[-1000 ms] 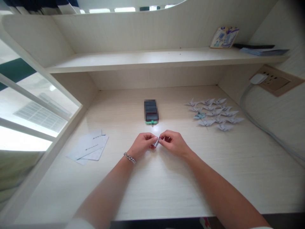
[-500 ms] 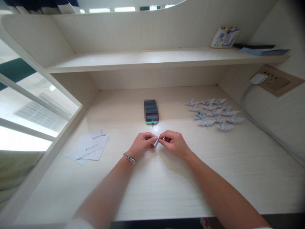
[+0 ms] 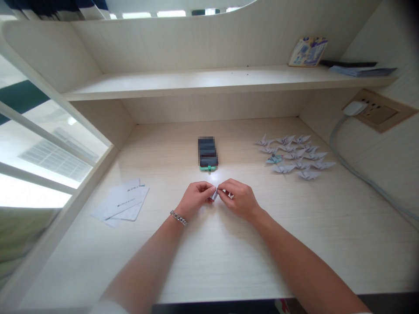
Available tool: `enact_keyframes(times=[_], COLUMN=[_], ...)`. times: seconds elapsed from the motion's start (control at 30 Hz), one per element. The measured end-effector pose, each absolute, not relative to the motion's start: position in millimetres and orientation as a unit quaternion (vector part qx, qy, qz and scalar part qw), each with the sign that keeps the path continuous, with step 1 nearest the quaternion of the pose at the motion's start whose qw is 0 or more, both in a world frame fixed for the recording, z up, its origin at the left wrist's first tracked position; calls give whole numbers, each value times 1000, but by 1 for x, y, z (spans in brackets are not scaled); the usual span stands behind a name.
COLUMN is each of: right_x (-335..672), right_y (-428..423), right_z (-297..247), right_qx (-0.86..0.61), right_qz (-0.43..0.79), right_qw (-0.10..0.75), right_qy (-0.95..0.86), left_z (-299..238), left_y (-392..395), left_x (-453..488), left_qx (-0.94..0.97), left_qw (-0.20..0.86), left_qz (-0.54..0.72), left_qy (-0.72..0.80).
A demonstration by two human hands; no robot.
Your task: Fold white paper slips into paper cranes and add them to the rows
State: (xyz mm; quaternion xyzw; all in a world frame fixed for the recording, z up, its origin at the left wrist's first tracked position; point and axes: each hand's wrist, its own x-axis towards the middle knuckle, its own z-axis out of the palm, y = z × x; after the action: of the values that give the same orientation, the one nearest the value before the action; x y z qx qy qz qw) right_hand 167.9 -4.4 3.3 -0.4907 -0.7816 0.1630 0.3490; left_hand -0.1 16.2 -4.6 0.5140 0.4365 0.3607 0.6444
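Between my fingertips, over the middle of the desk, is a small folded piece of white paper (image 3: 214, 196), mostly covered by the fingers. My left hand (image 3: 197, 197) pinches it from the left, thumb on top; a chain bracelet (image 3: 178, 217) circles that wrist. From the right, my right hand (image 3: 239, 198) grips the paper's upper edge between thumb and index finger. Folded paper cranes (image 3: 295, 155) stand in rows at the right, several white and one blue (image 3: 274, 159). Flat sheets of paper (image 3: 126, 203) with small print overlap on the left.
A phone (image 3: 208, 152) with a blurred screen and green lower edge lies beyond my hands. A shelf (image 3: 183, 83) spans the back, holding a printed packet (image 3: 307, 51) and papers (image 3: 362, 70). A cable (image 3: 356, 168) runs from the wall socket (image 3: 381, 111) along the right side.
Hardly anything differs. The fingers of my right hand have shifted slightly at the folded paper, while my left hand keeps its hold. Everything else stays in place.
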Motion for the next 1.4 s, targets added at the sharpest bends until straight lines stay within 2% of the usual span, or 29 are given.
enact_keyframes(times=[0.6,0.87,1.4], right_x=[164,163,162], right_y=[-3,-3,-2], right_z=[-6,-6,-11], right_qx=[-481,-485,-471], right_qz=[81,105,153], right_qw=[387,399,448], right_qy=[-782,-771,-744], left_z=[-7,-6,-12], left_y=[16,15,17], left_x=[2,2,5], left_qx=[449,419,453], left_qw=[705,717,667], left_qz=[382,401,449], left_qy=[393,387,386])
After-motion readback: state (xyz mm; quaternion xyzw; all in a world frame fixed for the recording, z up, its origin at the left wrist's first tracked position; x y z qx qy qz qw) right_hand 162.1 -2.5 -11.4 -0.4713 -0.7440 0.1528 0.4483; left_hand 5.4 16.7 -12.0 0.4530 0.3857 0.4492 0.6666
